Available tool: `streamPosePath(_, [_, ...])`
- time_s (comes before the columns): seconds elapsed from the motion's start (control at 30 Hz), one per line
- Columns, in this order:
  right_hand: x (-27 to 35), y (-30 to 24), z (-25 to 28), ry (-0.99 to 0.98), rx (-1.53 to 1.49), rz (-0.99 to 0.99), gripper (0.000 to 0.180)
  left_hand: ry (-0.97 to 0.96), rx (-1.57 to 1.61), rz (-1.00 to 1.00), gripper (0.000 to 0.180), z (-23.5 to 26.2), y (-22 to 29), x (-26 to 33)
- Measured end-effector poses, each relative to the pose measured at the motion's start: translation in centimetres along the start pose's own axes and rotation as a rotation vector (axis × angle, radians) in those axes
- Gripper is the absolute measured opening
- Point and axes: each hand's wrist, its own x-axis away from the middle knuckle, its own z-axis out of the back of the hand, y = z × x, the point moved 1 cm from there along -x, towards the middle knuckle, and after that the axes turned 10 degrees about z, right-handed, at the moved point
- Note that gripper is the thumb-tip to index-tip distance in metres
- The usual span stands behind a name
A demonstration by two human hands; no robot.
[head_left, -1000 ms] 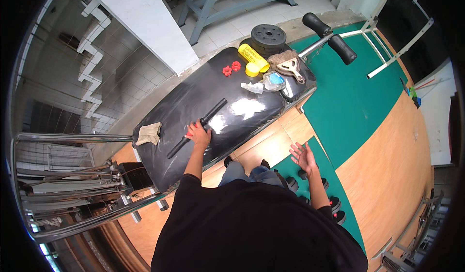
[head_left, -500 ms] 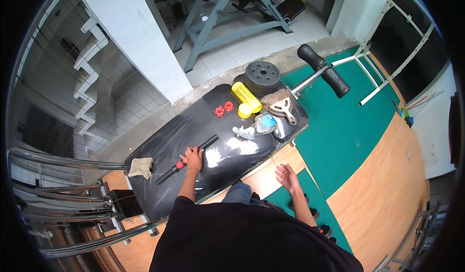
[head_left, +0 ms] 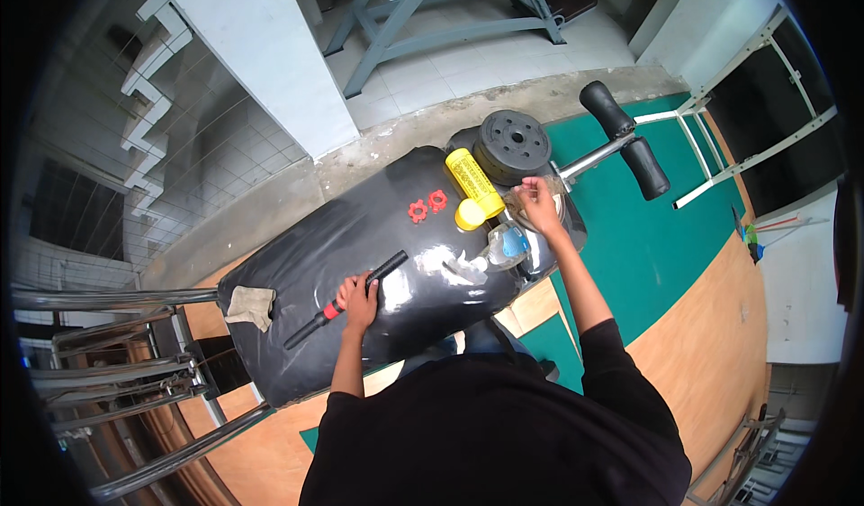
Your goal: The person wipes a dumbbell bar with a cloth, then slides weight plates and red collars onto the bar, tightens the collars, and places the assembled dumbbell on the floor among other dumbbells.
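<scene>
My left hand (head_left: 357,301) is closed round a black dumbbell bar (head_left: 310,328) with a red band, which lies slantwise on the black padded bench (head_left: 297,276). My right hand (head_left: 538,206) is over the far right end of the bench, its fingers bent above a brush (head_left: 562,207) that it mostly covers. Whether the fingers grip the brush is hidden. Just beyond that hand sit stacked black weight plates (head_left: 515,143). To its left lies a yellow canister (head_left: 474,182) with a round yellow lid (head_left: 469,215). A clear spray bottle (head_left: 506,245) lies nearer me.
Two red star-shaped collars (head_left: 427,206) lie mid-bench, and a beige cloth (head_left: 251,308) rests at the left end. Padded leg rollers (head_left: 625,141) stick out at the far right. A white metal frame (head_left: 756,114) stands beyond, on green matting (head_left: 648,245).
My right hand has moved from beside the bench's near edge, palm up, forward to the brush. The left hand stays on the dumbbell bar. The view has shifted slightly.
</scene>
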Motion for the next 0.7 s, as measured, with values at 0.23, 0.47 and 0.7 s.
streamPosePath(0.23, [-9.2,-1.2,-1.1,-0.369,0.872,0.233,0.091,-0.036,-0.025,0.048,0.028,0.5,0.6,0.1])
streamPosePath(0.47, [-11.3,-0.2,-0.4,-0.501,0.943,0.431,0.103,-0.046,-0.045,0.234,0.036,0.9,2.2,-0.4])
streamPosePath(0.7, [-12.8,-5.0,3.2,-0.428,0.691,0.290,0.073,0.078,-0.112,0.142,0.050,1.4,3.5,0.2])
